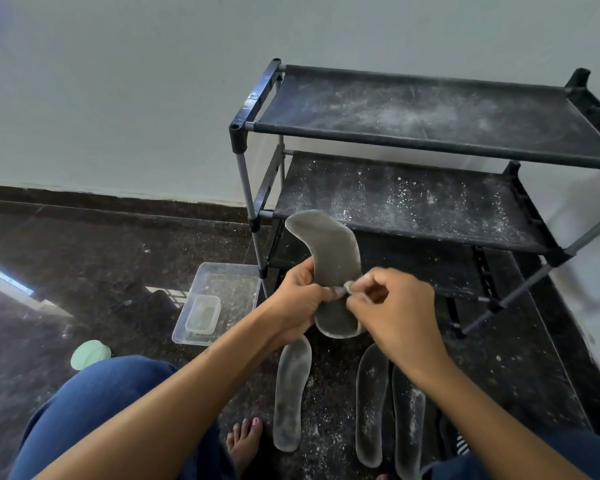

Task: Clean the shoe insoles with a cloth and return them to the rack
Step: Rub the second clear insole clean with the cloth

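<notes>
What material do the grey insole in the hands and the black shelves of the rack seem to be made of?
The grey insole looks like soft foam or felt with a matte face: it bends in a curve. The black rack shelves look like woven fabric stretched between bars, matte and dusty with white powder.

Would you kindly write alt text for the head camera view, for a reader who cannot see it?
A seated person's left hand holds a grey insole upright while the right hand pinches a small cloth against it. Three more insoles lie on the dark, dusty floor below. Behind stand a dusty black shoe rack and a clear plastic tray.
</notes>
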{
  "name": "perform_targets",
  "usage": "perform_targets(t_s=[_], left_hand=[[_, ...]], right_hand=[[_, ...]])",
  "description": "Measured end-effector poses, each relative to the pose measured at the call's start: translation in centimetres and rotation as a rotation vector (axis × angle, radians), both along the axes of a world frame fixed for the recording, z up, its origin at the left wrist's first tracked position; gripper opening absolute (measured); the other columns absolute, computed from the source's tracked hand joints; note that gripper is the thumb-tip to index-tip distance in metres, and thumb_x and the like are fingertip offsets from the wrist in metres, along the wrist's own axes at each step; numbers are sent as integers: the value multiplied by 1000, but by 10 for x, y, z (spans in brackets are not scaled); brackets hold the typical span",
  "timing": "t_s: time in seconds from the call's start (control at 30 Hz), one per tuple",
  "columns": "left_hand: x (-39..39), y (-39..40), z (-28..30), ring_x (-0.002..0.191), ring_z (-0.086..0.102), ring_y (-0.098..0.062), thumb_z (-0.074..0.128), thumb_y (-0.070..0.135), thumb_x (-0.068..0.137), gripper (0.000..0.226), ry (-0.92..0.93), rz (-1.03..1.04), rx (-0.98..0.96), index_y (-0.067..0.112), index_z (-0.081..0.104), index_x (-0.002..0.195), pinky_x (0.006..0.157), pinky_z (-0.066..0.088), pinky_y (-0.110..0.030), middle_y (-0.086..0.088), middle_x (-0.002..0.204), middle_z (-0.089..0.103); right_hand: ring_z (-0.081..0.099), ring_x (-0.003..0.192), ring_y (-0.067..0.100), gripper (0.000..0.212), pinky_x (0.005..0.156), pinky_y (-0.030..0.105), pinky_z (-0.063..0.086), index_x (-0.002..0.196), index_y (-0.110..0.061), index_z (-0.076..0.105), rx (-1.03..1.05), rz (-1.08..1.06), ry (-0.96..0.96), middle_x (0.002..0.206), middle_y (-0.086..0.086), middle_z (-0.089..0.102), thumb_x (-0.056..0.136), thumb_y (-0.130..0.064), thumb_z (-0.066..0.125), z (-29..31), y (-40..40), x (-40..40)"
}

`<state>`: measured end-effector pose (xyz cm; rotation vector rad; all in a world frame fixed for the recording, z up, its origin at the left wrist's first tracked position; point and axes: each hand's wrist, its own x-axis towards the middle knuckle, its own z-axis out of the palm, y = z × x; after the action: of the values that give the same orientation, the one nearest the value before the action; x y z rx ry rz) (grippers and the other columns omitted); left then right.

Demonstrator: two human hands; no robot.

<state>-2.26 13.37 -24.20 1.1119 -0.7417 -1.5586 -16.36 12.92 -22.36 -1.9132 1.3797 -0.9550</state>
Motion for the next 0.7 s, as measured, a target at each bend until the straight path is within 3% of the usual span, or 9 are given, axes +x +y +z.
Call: perform_targets(t_s=[0.17,0.27,0.43,0.53,0.6,0.7], left_hand=[[-2,-1,2,80,66,-17,48,-22,84,39,5,-32,16,10,59,104,78,55,-29,-9,89,68],[-3,-1,3,81,66,-16,49,-22,84,40,-6,-74,7,10,59,106,82,54,-31,-8,89,68],[-5,5,0,86,62,-19,48,-26,81,43,-40,-166,35,8,56,106,85,51,-33,-8,89,64],[-5,6,1,77,61,-16,59,-20,75,32,-57,-219,107,5,59,95,73,53,-25,-7,80,63],[0,4,5,75,60,-19,66,-7,66,26,-33,-240,115,3,63,91,73,50,-29,-10,81,62],[10,-4,12,79,63,-23,64,5,75,33,121,-206,94,-3,62,108,76,53,-34,-17,93,64]], right_hand=[[61,54,3,13,55,12,47,71,-13,71,-12,-47,-110,67,-4,66,74,0,69,2,-7,-4],[62,57,4,10,59,13,48,71,-15,69,-6,-73,-138,62,-4,66,77,-8,70,7,-19,-5],[61,52,16,5,55,28,50,74,-6,70,434,27,-315,59,12,67,75,-4,74,11,-29,-9],[63,59,14,10,60,30,52,71,-10,72,491,78,-201,66,10,70,71,0,73,8,-28,-8],[62,56,14,12,60,32,52,68,-10,72,492,87,-159,63,10,69,71,2,71,9,-26,-8],[61,49,15,8,52,27,49,65,-5,71,497,129,-119,56,13,67,72,0,71,17,-25,-13]])
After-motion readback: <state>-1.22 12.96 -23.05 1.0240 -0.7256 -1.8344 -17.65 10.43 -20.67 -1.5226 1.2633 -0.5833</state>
